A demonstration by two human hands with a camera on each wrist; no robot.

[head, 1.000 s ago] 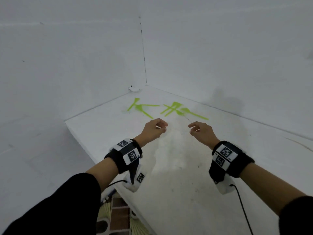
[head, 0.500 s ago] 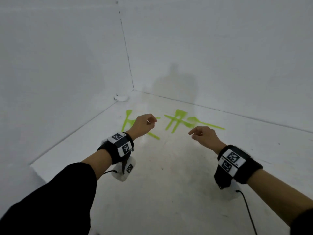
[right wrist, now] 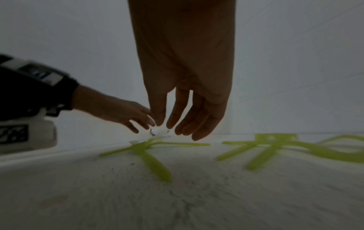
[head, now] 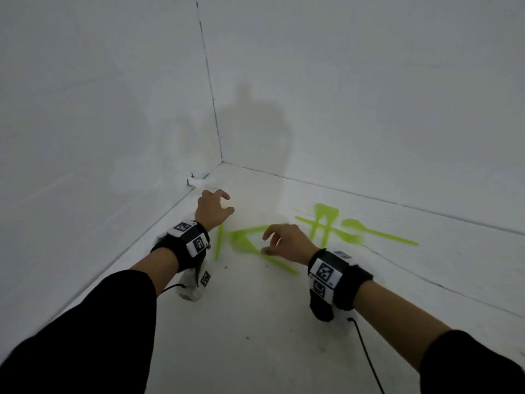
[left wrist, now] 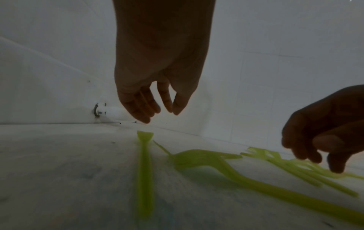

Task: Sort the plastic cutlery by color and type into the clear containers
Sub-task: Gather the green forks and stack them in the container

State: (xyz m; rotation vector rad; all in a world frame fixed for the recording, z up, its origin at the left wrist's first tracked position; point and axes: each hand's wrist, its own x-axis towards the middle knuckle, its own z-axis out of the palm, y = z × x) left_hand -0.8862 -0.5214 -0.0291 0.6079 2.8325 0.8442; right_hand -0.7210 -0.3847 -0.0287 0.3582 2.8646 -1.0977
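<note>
Both hands hover over lime-green cutlery near the counter's far corner.
The left hand (head: 212, 208) and right hand (head: 287, 242) are empty, fingers loosely spread, above a green knife (head: 218, 242) and fork (head: 257, 245); a second green cluster (head: 326, 226) lies to the right on the counter (head: 255, 336).

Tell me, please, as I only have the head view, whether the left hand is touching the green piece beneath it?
Observer: No. In the left wrist view the left hand hangs above the flared end of the leftmost green piece, with a clear gap under its fingertips.
Operator: Thank you. Is the right hand holding anything?
Observer: No. The right wrist view shows the right hand empty, its fingers hanging nearly straight and spread apart.
</note>
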